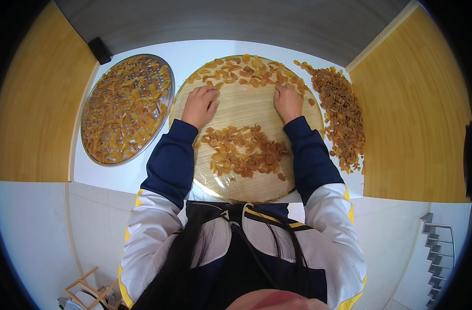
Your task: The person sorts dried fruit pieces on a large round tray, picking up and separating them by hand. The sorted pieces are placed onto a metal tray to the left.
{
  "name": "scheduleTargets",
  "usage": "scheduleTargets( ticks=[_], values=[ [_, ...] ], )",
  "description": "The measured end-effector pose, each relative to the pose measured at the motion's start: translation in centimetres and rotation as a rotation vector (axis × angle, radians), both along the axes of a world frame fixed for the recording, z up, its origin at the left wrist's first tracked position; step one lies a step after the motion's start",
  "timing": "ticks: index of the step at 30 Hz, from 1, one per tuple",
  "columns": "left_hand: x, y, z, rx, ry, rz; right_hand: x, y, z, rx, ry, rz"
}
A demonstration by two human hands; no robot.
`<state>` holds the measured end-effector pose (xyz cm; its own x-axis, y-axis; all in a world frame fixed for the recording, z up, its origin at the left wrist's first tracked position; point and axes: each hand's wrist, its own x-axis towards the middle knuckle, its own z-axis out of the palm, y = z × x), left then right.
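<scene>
A round woven bamboo tray [243,106] with a shiny rim lies before me. Thin amber-brown dried slices [254,72] are spread in a band along its far side. Closer to me is a looser heap of the same slices [245,151]. Over the tray's left part, my left hand [201,104] has its thumb apart from its bent fingers, the fingertips beside a few slices. My right hand [289,102] is at the right end of the far band, fingers curled down by the slices. Whether anything is between its fingertips is hidden.
On the left, a round perforated metal tray [167,112] holds many slices. A large pile of slices [340,112] lies directly on the white table [205,45] at right. Wooden panels [398,116] flank both sides; a black object [99,50] stands at back left.
</scene>
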<state>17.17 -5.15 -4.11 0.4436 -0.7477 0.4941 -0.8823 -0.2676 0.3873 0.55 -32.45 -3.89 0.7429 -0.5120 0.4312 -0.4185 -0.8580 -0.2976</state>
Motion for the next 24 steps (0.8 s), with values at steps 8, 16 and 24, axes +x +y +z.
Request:
scheduleTargets(
  ticks=[8,16,24],
  values=[
    [-0.1,0.0,-0.1,0.005,-0.008,-0.029,0.8,0.5,0.1,0.028,-0.010,0.064],
    [0.0,0.1,-0.1,-0.019,0.028,0.011,0.9,1.1,0.3,0.021,0.012,0.144],
    [0.2,0.2,-0.6,0.030,-0.004,0.068,1.1,2.0,0.8,0.051,-0.048,0.207]
  ],
)
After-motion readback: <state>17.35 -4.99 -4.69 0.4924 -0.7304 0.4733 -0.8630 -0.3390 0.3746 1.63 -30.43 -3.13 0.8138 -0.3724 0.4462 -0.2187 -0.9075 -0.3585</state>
